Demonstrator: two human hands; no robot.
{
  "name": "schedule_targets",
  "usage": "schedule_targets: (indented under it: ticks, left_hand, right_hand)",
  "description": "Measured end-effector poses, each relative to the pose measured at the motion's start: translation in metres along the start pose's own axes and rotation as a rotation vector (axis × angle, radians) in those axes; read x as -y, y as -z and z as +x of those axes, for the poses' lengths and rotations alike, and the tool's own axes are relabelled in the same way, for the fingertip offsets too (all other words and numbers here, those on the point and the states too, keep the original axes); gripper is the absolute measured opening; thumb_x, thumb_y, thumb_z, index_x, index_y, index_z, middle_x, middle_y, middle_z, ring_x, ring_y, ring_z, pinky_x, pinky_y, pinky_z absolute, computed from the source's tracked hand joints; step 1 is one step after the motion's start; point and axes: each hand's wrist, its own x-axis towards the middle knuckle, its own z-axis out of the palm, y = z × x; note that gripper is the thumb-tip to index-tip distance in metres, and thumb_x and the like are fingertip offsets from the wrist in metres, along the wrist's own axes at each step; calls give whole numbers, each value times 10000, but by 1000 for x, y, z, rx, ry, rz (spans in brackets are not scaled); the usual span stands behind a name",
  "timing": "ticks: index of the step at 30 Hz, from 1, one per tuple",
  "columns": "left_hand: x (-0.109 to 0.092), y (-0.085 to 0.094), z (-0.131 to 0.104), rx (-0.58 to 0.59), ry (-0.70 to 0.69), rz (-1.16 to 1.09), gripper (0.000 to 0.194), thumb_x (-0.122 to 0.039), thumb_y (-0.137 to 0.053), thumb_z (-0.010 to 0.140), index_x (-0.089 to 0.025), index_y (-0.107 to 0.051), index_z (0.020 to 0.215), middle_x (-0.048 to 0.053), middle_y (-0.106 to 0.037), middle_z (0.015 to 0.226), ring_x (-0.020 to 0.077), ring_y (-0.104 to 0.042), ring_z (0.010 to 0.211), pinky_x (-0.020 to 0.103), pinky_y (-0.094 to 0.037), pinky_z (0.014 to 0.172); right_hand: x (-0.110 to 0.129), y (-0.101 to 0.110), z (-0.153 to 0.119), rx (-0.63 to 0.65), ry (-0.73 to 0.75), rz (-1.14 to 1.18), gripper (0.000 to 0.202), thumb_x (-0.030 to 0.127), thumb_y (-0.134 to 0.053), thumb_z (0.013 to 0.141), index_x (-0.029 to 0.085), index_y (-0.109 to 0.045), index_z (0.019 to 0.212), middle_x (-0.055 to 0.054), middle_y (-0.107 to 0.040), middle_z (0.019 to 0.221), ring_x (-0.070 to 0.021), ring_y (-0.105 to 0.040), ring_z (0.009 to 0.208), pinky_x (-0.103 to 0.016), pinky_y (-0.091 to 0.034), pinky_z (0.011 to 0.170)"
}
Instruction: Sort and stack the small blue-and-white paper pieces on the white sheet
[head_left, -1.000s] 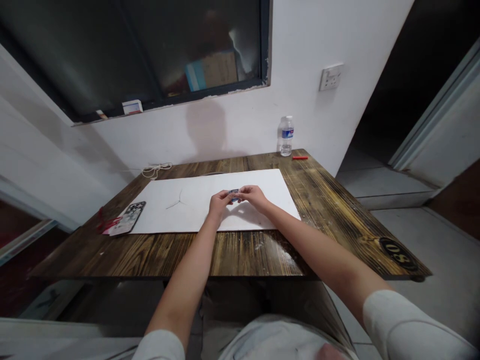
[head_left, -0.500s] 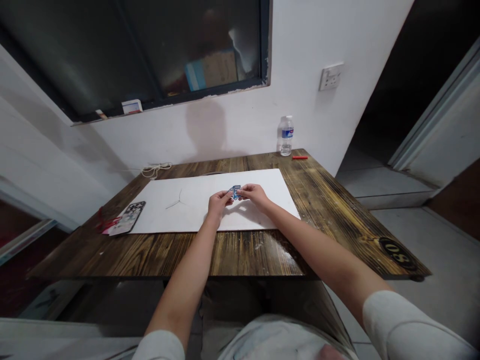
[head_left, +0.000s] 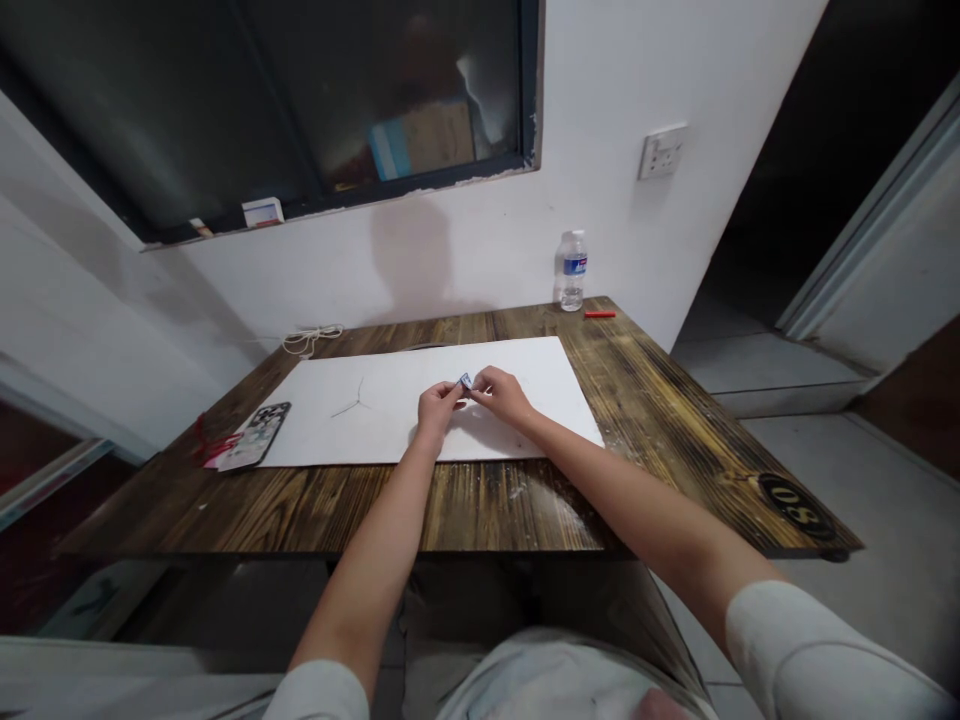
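A small blue and white piece is held up between my two hands, over the right half of a white board. My left hand pinches its left side. The closed fingers of my right hand meet it from the right, thumb towards the left fingertips. Much of the piece is hidden by the fingers, and its exact shape is too small to tell. On the board, left of my hands, lie thin dark wires.
A phone-like patterned object and red strings lie at the board's left end. At the back stand a water bottle, a red stick beside it, and a coiled white cable. Wooden tabletop surrounds the board.
The blue piece has turned and shows less of itself between the fingers. My right hand has shifted slightly left, its fingers more bent over the piece.
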Motion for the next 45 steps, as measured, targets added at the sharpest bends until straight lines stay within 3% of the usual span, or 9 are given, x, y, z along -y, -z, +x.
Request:
schedule_targets:
  ticks: [4,8,13,19,23,31,38,42,45]
  left_hand:
    - [-3,-1,-2,66,25,-55,413,-472,-847,500,-147,-656,669,33,-663,675,165,-649,692,296,-523,670]
    - [-4,-1,-4,125,18,-56,390,-455,-842,536,-143,-665,689,34,-667,685,157,-646,692,313,-530,703]
    - [-1,1,-2,174,-19,-36,391,-453,-840,548,-140,-657,693,14,-648,680,134,-625,656,330,-537,733]
    - [5,6,5,175,-84,26,487,-450,-870,487,-136,-670,801,5,-640,676,128,-604,628,288,-526,655]
    - [4,8,7,169,-116,35,604,-435,-877,477,-137,-702,971,10,-646,722,138,-608,671,281,-524,651]
    - [-1,7,4,210,-164,108,534,-368,-885,485,-128,-744,941,61,-704,786,173,-620,721,287,-501,680]
    - [-1,3,2,142,-147,97,439,-405,-842,550,-138,-740,884,78,-716,850,207,-637,807,311,-493,741]
    - [0,2,1,149,-81,33,491,-466,-839,540,-138,-731,890,75,-715,856,196,-630,786,300,-476,722]
    - [0,3,1,180,-25,3,500,-515,-817,563,-142,-724,883,66,-711,818,168,-618,727,277,-463,683]
  right_hand:
    - [-1,-2,1,1,-51,82,122,291,-720,721,210,-631,711,-51,-673,917,-187,-610,849,-310,-464,751]
    - [-4,0,2,-17,-139,134,216,355,-750,675,206,-592,670,-8,-666,724,-166,-600,679,-286,-447,644]
    - [-2,5,1,1,-74,90,220,364,-752,671,207,-598,660,1,-656,661,-160,-595,638,-274,-434,616]
    - [-2,8,1,160,18,160,226,381,-754,678,200,-618,694,-6,-678,674,-174,-655,674,-278,-483,647]
    - [-2,7,1,165,43,194,255,413,-742,691,192,-618,715,-16,-693,700,-178,-671,686,-281,-501,653]
    - [-6,4,2,114,-21,219,305,448,-762,666,191,-601,702,-22,-701,721,-187,-675,693,-293,-514,654]
    - [2,7,-3,147,52,137,470,319,-727,751,272,-567,1190,4,-739,850,-160,-692,724,-285,-519,723]
    - [0,8,-3,175,143,134,396,295,-725,756,268,-635,1141,2,-732,868,-166,-700,754,-290,-526,766]
    - [-4,11,-1,229,204,133,554,288,-791,677,251,-612,1201,-10,-724,896,-173,-692,761,-299,-535,759]
